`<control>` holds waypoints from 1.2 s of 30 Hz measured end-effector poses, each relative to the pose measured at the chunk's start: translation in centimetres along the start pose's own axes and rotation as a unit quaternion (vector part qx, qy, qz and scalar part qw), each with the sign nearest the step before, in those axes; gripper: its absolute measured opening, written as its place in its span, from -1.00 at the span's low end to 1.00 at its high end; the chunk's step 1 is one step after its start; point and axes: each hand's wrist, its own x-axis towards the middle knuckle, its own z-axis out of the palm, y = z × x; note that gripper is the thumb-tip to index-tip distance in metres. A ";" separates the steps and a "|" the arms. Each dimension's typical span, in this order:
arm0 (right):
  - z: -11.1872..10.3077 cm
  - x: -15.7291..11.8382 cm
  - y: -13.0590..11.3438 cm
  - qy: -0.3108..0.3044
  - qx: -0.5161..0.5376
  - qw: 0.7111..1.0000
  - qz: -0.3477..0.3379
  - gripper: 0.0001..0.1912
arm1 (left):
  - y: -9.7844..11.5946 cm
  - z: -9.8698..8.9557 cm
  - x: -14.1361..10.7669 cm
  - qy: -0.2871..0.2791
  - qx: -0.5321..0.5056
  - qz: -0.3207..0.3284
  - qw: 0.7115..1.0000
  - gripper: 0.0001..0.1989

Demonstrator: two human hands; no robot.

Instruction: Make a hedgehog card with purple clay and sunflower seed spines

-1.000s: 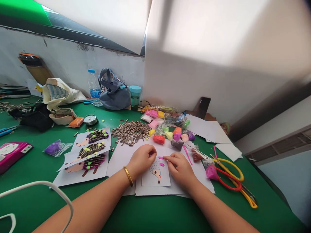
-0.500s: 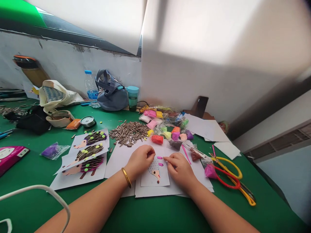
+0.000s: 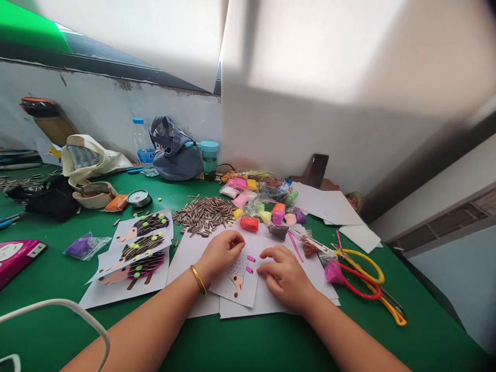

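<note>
The curled fingers [image 3: 235,241] of the left hand [image 3: 221,253] bend closed over the upper edge of a white paper card with a drawn, dotted hedgehog [image 3: 239,276], though whether they pinch it cannot be told. The spread fingers [image 3: 269,253] of the right hand [image 3: 285,276] stand open, their tips pressing near the card's right edge, gripping nothing visible. The card lies tilted between the hands, on a stack of white paper sheets [image 3: 279,305] at the near middle of a green tabletop [image 3: 217,343]. Two small magenta clay strips [image 3: 251,259] lie on it, just beside the right fingertips. The card looks light and thin, likely to slide or bend, so it seems best held flat by a bare edge. The soft strips look easily dented and better lifted gently from their ends. At 11 o'clock from the card lies a heap of striped sunflower seeds [image 3: 203,216], and at 12 o'clock sit bagged blocks of coloured modelling clay [image 3: 263,209]. Finished seed-and-clay hedgehog pictures [image 3: 141,253] lie at 9 o'clock, and yellow-and-red-handled scissors [image 3: 360,274] at 3 o'clock.
</note>
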 end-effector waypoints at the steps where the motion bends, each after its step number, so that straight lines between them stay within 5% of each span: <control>1: 0.0 0.0 0.0 0.004 0.010 1.000 -0.008 -0.64 | -0.1 0.0 0.1 0.002 -0.013 0.002 1.000 -0.90; 7: 0.0 0.1 0.7 -0.004 -0.027 1.000 0.002 -0.43 | -0.6 -0.1 0.5 0.020 -0.059 0.007 0.998 -0.92; 10: -0.1 0.2 0.5 0.000 -0.043 0.999 0.002 -0.52 | -0.5 -0.2 0.4 0.029 -0.049 0.007 0.998 -0.90; 16: -0.6 0.3 0.5 0.078 -0.003 0.997 0.007 -0.64 | -0.5 -0.5 0.4 0.058 -0.057 0.003 0.997 -0.86; 24: -2.1 0.3 4.1 0.193 0.045 0.973 0.118 -0.69 | -1.0 -0.6 0.6 0.096 -0.114 -0.022 0.989 -0.90; 28: -2.4 0.3 4.9 0.192 0.028 0.970 0.148 -0.69 | -1.2 -1.5 0.9 0.124 -0.185 -0.036 0.974 -0.75; 36: -1.5 1.1 5.6 0.184 -0.078 0.975 0.102 -0.67 | -1.3 -3.5 1.2 0.160 -0.276 -0.106 0.942 -0.71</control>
